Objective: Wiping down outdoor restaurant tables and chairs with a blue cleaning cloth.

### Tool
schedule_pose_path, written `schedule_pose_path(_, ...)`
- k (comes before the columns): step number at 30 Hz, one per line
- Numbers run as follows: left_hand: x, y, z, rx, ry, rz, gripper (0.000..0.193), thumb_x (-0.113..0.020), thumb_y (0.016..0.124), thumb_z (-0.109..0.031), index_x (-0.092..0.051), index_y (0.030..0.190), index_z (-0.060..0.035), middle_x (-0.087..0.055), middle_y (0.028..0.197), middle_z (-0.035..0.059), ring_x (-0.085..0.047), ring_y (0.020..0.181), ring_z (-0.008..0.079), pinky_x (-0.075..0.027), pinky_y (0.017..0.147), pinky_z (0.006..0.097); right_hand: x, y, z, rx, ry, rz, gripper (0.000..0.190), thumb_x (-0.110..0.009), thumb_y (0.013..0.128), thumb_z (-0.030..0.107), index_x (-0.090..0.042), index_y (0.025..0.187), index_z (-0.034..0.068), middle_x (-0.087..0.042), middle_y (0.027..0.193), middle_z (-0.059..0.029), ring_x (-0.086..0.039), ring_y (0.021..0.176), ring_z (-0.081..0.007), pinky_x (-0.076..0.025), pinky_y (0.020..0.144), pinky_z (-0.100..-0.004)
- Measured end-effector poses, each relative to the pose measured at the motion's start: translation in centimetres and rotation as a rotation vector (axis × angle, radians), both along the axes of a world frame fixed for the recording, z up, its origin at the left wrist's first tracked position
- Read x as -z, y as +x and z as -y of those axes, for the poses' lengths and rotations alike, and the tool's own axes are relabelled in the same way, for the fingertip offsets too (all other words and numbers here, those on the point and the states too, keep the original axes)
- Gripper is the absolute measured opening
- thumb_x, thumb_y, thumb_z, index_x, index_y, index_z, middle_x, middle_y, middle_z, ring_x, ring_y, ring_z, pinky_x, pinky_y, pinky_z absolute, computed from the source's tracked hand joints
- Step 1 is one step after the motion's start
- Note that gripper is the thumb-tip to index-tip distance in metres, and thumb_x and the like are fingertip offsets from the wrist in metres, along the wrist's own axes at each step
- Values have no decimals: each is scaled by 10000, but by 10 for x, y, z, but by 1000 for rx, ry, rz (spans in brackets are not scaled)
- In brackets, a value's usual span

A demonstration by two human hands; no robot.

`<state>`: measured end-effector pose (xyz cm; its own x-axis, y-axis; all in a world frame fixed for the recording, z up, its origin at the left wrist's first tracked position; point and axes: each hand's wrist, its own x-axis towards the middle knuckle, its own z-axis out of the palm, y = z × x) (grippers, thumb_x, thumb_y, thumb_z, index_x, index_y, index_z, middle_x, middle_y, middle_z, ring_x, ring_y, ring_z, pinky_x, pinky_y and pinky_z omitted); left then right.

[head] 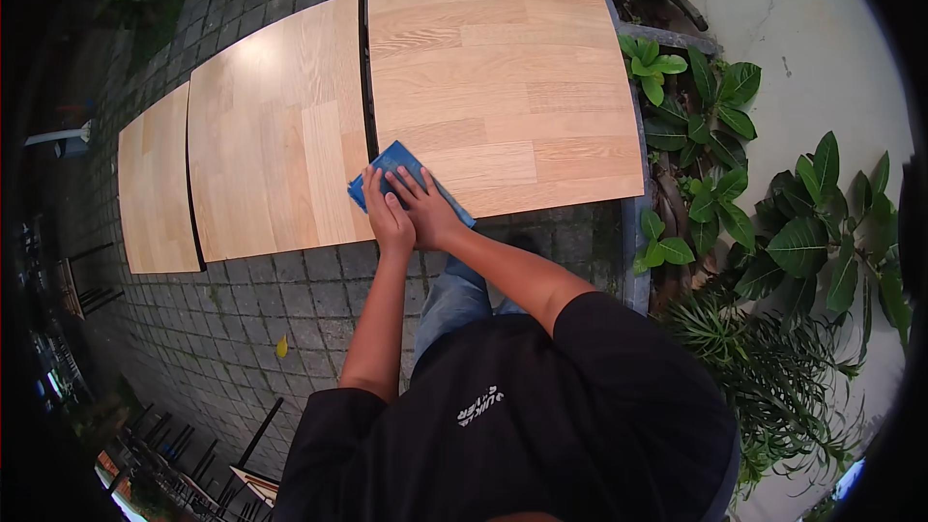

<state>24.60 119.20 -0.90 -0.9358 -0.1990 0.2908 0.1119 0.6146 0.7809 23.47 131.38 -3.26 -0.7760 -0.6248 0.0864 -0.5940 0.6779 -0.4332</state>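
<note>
A folded blue cloth [395,158] lies at the near edge of a light wooden tabletop [500,72], across the dark gap to a second wooden tabletop [279,130]. My left hand [388,214] and my right hand [429,210] rest side by side on the cloth, touching each other, palms down with fingers stretched out. The cloth shows beyond the fingertips and to the right of my right hand. The palms and what lies beneath them are hidden.
A third wooden tabletop [156,181] continues the row at the left. Grey paving [326,290] surrounds the tables, with a yellow leaf [282,346] on it. A stone kerb [636,232] borders leafy plants [699,123] and a pale wall [797,29] at the right.
</note>
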Motion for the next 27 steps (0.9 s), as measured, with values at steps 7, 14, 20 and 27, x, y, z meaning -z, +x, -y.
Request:
schedule_pose_path(7, -12, 23, -51, 104, -148, 39, 425, -378, 1120, -189, -516, 1458, 28, -458, 1598, 247, -346, 1552, 439, -273, 1263, 516, -2, 13, -216, 92, 169, 26, 1056, -854, 754, 561, -330, 1662, 435, -146, 1779, -178, -118, 1637, -421, -102, 1246, -728)
schedule_pose_path(14, -41, 69, -105, 146, -231, 112, 289, -471, 1065, -73, -625, 1298, 1, -552, 1483, 223, -404, 1504, 449, -324, 1237, 543, -7, 70, -439, 575, 369, 230, 1035, -807, 858, 162, -249, 1679, 453, -114, 1785, -154, -157, 1634, -401, -398, 1070, -775)
schedule_pose_path(20, -67, 113, -146, 199, 212, 525, 198, -564, 1058, -98, -689, 1183, -8, -728, 1204, 179, -692, 1178, 319, -528, 1040, 437, -50, 124, -449, 791, -156, 282, 880, -597, 899, -63, -336, 1680, 247, -381, 1623, -325, -449, 1452, -502, -437, 1161, -485)
schedule_pose_path(27, -83, 147, -216, 443, 710, 650, 633, -724, 1014, -457, -600, 1454, -19, -674, 1395, 148, -617, 1314, 259, -474, 1112, 395, -156, 135, -323, -20, 33, 225, 998, -795, 804, 184, -325, 1679, 271, -201, 1709, -294, -283, 1548, -518, -381, 1142, -666)
